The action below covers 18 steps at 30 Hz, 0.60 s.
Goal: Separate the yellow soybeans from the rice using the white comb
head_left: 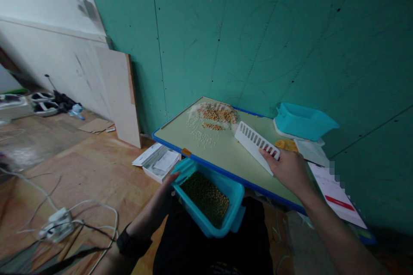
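My left hand (165,193) is closed on the left end of a blue plastic container (237,200), just below the table's front edge. Dark green beans and tan beans (206,195) lie inside it. In my right hand (290,169) is a white slotted plastic strip (253,148), gripped by its right end and tilted over the table. Beyond its far end, a pile of tan beans (219,114) mixed with small white grains spreads over the light green tabletop (222,157). Loose white grains (204,137) lie nearer the front edge.
Another blue container (305,122) stands at the back right, with a yellow cloth (286,145) and papers (335,193) nearby. The green wall (206,43) borders the table. On the floor at left are an open white box (159,163), a power strip (60,223) and cables.
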### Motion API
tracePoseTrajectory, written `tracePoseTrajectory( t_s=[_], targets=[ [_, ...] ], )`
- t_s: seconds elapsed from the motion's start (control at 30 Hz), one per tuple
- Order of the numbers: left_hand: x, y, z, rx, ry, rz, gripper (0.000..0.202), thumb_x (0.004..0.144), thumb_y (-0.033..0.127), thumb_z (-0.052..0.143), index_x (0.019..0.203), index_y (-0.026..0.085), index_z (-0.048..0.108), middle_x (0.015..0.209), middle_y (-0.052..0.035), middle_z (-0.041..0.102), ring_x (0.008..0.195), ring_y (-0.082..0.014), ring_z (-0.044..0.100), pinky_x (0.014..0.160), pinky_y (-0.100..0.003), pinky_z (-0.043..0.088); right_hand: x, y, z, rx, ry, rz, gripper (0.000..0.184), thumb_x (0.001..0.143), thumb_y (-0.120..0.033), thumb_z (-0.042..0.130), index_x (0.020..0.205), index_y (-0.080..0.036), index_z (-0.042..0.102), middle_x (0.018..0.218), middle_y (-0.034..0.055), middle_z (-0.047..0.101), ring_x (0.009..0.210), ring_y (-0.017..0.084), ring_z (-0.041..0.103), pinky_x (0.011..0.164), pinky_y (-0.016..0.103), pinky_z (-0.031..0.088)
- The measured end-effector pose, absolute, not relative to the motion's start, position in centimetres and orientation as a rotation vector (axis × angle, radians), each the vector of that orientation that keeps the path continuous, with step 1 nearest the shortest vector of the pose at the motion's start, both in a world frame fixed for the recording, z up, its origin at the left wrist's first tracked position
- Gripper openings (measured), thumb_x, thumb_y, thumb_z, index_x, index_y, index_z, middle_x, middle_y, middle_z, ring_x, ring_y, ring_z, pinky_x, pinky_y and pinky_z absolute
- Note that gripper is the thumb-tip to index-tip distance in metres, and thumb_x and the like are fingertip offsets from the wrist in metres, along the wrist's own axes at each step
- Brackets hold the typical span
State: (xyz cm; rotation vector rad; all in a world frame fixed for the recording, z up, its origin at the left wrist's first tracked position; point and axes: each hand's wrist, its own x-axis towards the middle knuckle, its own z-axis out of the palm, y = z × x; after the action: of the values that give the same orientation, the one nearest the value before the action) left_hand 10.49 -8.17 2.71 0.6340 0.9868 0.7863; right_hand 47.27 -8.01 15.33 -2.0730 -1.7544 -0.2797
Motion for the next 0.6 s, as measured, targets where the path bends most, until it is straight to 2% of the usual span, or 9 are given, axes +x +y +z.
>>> tracePoseTrajectory(
  t_s=[0.1,0.27,0.37,0.43,0.53,0.6],
  targets=[
    [10.4,-8.0,2.5,0.632,1.011,0.779,0.091,0.082,0.081,0.078,0.151,0.025,0.064,0.105,-0.0099,0.085,0.110,-0.0406,0.076,0.084,-0.048,0.057,47.4,-8.2,14.8,-1.988,-1.770,-0.255,0.041,0.096,-0.047,0.065,0.066,-0.022,0.074,0.065,0.0137,0.077,0.063,0.029,0.074,0.059,0.034,0.042],
    [9.9,-7.6,2.0,0.665,1.025,0.793,0.079,0.085,0.083,0.073,0.132,0.020,0.075,0.089,-0.0071,0.079,0.101,-0.0370,0.074,0.092,-0.051,0.060,47.1,-8.6,14.2,-1.835,-1.818,-0.146,0.040,0.098,-0.047,0.063,0.074,-0.020,0.081,0.070,0.0124,0.081,0.064,0.028,0.078,0.058,0.032,0.044],
    [9.3,-7.3,1.6,0.651,1.055,0.792,0.086,0.082,0.085,0.074,0.139,0.021,0.071,0.098,-0.0087,0.081,0.102,-0.0369,0.075,0.091,-0.051,0.060,46.7,-8.5,14.0,-1.782,-1.835,-0.138,0.040,0.099,-0.046,0.064,0.077,-0.020,0.085,0.069,0.0118,0.081,0.062,0.027,0.078,0.058,0.032,0.044],
    [8.9,-7.2,1.5,0.670,1.051,0.821,0.087,0.081,0.084,0.076,0.143,0.023,0.068,0.108,-0.0106,0.082,0.104,-0.0376,0.075,0.089,-0.050,0.060,46.3,-8.5,13.9,-1.730,-1.843,-0.107,0.038,0.100,-0.044,0.064,0.086,-0.019,0.089,0.074,0.0121,0.084,0.066,0.028,0.080,0.058,0.031,0.047],
    [8.5,-7.1,1.9,0.706,1.055,0.858,0.078,0.082,0.082,0.076,0.135,0.025,0.072,0.106,-0.0096,0.081,0.100,-0.0359,0.074,0.090,-0.052,0.060,45.9,-8.4,13.9,-1.649,-1.858,-0.042,0.036,0.102,-0.041,0.063,0.101,-0.020,0.092,0.087,0.0127,0.088,0.074,0.029,0.084,0.061,0.031,0.052],
    [8.2,-7.0,2.2,0.679,1.104,0.865,0.076,0.080,0.084,0.076,0.127,0.023,0.075,0.101,-0.0085,0.079,0.096,-0.0344,0.073,0.091,-0.053,0.060,45.8,-8.3,14.1,-1.619,-1.859,-0.033,0.034,0.100,-0.040,0.064,0.101,-0.020,0.093,0.091,0.0132,0.089,0.078,0.030,0.086,0.063,0.031,0.055]
  ],
)
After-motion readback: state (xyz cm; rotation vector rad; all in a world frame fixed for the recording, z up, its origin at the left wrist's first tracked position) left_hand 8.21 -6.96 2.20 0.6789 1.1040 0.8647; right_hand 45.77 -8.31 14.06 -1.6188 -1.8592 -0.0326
